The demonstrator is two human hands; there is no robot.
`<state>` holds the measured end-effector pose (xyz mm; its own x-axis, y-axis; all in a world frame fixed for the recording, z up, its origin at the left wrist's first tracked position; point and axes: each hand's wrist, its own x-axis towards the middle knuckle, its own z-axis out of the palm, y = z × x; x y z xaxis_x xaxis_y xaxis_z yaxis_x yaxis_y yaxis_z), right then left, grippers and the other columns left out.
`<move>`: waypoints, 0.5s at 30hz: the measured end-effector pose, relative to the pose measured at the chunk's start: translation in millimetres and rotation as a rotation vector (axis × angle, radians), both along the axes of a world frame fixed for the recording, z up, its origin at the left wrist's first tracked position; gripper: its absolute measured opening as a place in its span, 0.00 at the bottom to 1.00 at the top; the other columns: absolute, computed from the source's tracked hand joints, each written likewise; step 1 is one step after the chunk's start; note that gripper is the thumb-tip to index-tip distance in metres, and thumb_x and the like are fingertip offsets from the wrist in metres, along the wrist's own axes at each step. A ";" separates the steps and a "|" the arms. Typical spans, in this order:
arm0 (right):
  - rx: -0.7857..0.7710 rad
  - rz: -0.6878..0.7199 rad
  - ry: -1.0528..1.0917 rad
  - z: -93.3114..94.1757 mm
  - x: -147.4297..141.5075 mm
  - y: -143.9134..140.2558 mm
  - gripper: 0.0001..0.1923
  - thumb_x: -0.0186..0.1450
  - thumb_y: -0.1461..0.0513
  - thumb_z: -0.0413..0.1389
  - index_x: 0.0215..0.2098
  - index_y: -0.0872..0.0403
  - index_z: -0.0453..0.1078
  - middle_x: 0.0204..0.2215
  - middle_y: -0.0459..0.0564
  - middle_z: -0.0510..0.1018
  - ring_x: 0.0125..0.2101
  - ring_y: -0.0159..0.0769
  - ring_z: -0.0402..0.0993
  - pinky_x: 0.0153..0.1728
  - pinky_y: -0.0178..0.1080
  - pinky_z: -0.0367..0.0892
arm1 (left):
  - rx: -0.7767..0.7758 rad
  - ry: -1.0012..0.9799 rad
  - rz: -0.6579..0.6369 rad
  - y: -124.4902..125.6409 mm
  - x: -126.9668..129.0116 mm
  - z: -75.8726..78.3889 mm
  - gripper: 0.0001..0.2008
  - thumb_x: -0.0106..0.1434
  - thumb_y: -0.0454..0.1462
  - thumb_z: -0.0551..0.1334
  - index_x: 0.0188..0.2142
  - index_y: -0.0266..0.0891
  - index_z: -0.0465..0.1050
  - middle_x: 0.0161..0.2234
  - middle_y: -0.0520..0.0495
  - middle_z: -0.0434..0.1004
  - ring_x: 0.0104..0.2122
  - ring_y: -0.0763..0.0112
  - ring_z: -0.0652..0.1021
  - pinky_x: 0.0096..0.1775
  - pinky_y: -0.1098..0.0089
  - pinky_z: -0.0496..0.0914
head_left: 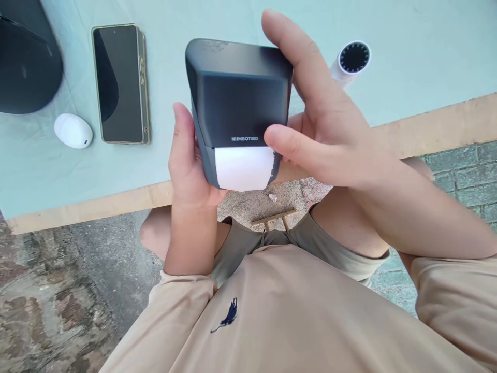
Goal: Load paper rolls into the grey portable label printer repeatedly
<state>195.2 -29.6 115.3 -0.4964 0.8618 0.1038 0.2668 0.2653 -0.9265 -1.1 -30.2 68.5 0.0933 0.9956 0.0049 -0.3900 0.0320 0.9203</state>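
A dark label printer (236, 98) marked NIIMBOT is held up above the table's front edge, with white label paper (244, 168) showing at its lower end. My left hand (186, 160) cups its left side and bottom. My right hand (322, 124) grips its right side, the index finger lying over the top edge and the thumb pressing near the paper slot.
On the pale green table (407, 62) lie a black phone (120, 83), a small white oval object (73, 130), a dark rounded object (23, 57) at the far left, and a white roll with a black core (351, 59). Below are my lap and paved ground.
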 end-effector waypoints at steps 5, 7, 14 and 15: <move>-0.048 -0.009 -0.003 -0.2 2.4 3.3 0.42 0.72 0.52 0.55 0.80 0.48 0.49 0.82 0.43 0.42 0.83 0.46 0.38 0.45 0.24 0.81 | 0.018 0.016 -0.073 -1.0 1.4 5.1 0.33 0.79 0.61 0.46 0.43 0.45 0.83 0.48 0.46 0.88 0.80 0.56 0.58 0.79 0.48 0.62; -0.056 -0.023 -0.051 0.3 4.4 3.6 0.46 0.70 0.51 0.58 0.81 0.50 0.47 0.82 0.47 0.41 0.79 0.49 0.54 0.41 0.26 0.84 | -0.020 -0.009 -0.068 -2.6 1.1 3.7 0.30 0.78 0.60 0.50 0.46 0.44 0.83 0.50 0.45 0.88 0.81 0.54 0.57 0.78 0.49 0.63; 0.019 -0.119 -0.106 5.6 8.7 -0.2 0.47 0.68 0.48 0.62 0.80 0.50 0.53 0.79 0.47 0.54 0.67 0.42 0.73 0.36 0.26 0.81 | -0.086 0.031 -0.064 -2.6 -1.4 13.5 0.20 0.74 0.57 0.59 0.51 0.50 0.82 0.54 0.48 0.87 0.79 0.50 0.61 0.70 0.49 0.74; 0.081 -0.155 -0.106 7.8 7.2 -1.9 0.44 0.69 0.48 0.61 0.78 0.52 0.56 0.79 0.47 0.55 0.69 0.42 0.70 0.36 0.26 0.80 | -0.103 0.041 -0.085 -2.2 -2.0 14.7 0.21 0.74 0.58 0.58 0.52 0.51 0.81 0.54 0.47 0.87 0.78 0.49 0.63 0.69 0.49 0.75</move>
<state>202.4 -31.5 123.1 -0.3707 0.9195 0.1304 0.4048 0.2864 -0.8684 -3.1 -32.5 83.3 0.1752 0.9792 -0.1021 -0.3437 0.1580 0.9257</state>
